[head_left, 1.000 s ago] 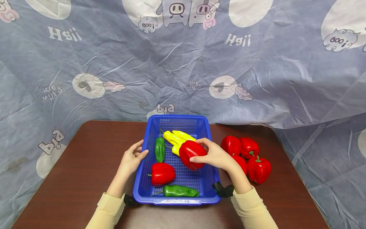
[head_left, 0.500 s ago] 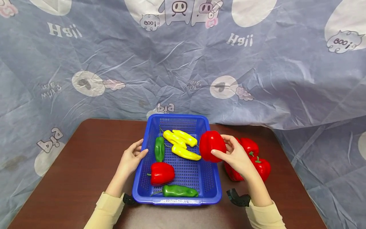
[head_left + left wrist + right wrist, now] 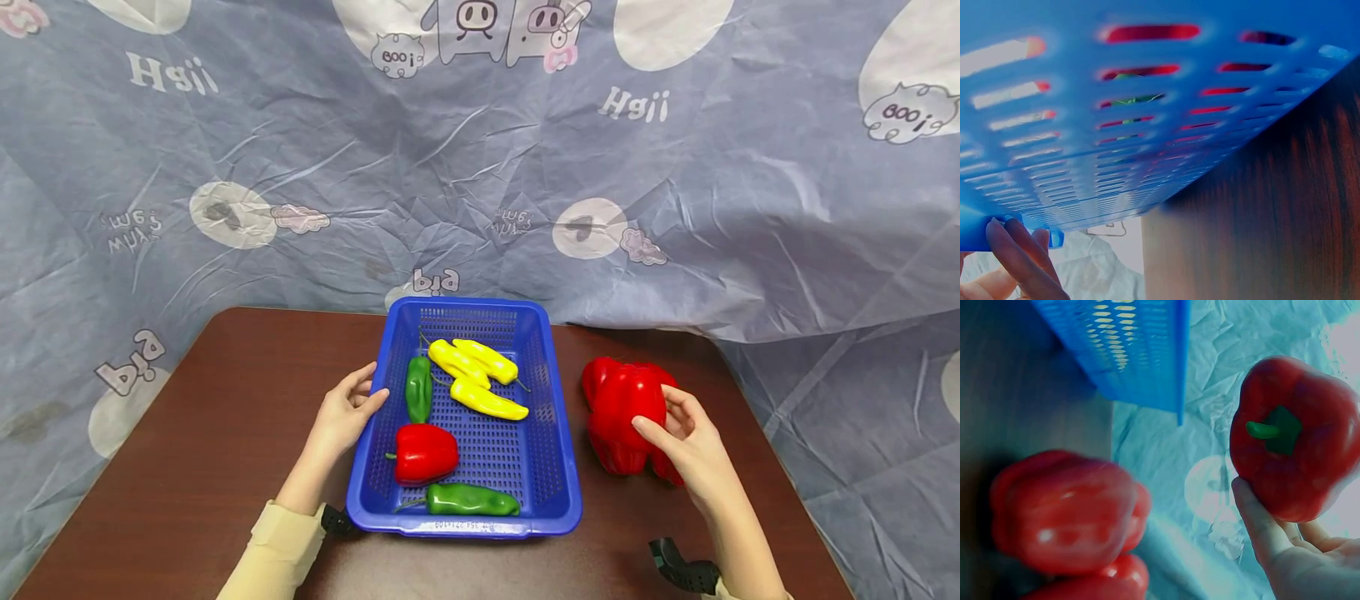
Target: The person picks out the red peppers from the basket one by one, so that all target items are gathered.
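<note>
My right hand (image 3: 690, 433) grips a red bell pepper (image 3: 630, 407) between thumb and fingers. In the head view that pepper overlaps a group of red bell peppers (image 3: 600, 375) on the table's right side. The right wrist view shows its green stem and the table peppers (image 3: 1063, 512) lower to the left. My left hand (image 3: 347, 417) holds the left rim of the blue basket (image 3: 465, 527), thumb on the rim. Inside the basket lie several yellow peppers (image 3: 487, 402), a red bell pepper (image 3: 426, 455), and two green peppers, one upright (image 3: 418, 390) and one lengthwise along the front (image 3: 472, 500).
The brown wooden table (image 3: 225, 433) carries the basket at its middle. A grey-blue printed cloth (image 3: 480, 167) hangs behind the table. A black wrist strap (image 3: 682, 571) shows below my right hand.
My right hand has lifted the red bell pepper from over the basket and carried it right, over the red peppers on the table. The left hand stays at the basket rim.
</note>
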`<move>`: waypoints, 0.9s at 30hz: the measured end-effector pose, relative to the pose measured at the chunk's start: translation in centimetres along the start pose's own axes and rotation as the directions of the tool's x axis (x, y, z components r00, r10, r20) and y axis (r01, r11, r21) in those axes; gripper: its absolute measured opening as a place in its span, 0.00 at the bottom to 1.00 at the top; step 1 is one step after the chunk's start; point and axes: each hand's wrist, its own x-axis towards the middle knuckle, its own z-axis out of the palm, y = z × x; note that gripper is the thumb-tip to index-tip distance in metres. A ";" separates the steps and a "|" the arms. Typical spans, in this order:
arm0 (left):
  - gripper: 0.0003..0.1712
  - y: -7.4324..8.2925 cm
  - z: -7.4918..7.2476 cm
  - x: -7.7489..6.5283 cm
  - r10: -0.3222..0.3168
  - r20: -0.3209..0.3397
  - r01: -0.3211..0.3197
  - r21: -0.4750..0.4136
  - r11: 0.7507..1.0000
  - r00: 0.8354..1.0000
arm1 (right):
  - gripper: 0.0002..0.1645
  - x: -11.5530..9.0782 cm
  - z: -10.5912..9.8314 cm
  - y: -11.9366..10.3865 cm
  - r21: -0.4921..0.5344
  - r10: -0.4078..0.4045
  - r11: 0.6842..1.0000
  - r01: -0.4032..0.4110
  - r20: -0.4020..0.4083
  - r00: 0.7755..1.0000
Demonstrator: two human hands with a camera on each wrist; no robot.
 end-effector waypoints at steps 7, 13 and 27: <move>0.33 0.0 0.2 0.0 -0.003 0.009 0.003 0.002 1.000 1.000 | 0.27 -1.6 -1.3 3.5 0.064 0.016 0.998 -0.014 -0.033 0.999; 0.33 -0.1 0.1 0.0 -0.003 -0.008 0.003 0.003 1.000 1.000 | 0.25 -2.6 -1.1 5.8 0.160 0.019 0.987 -0.011 -0.050 0.999; 0.33 -0.2 0.2 0.0 0.018 -0.014 -0.018 -0.002 1.000 1.000 | 0.37 -4.4 -0.8 8.9 0.033 0.136 0.990 -0.134 -0.052 0.989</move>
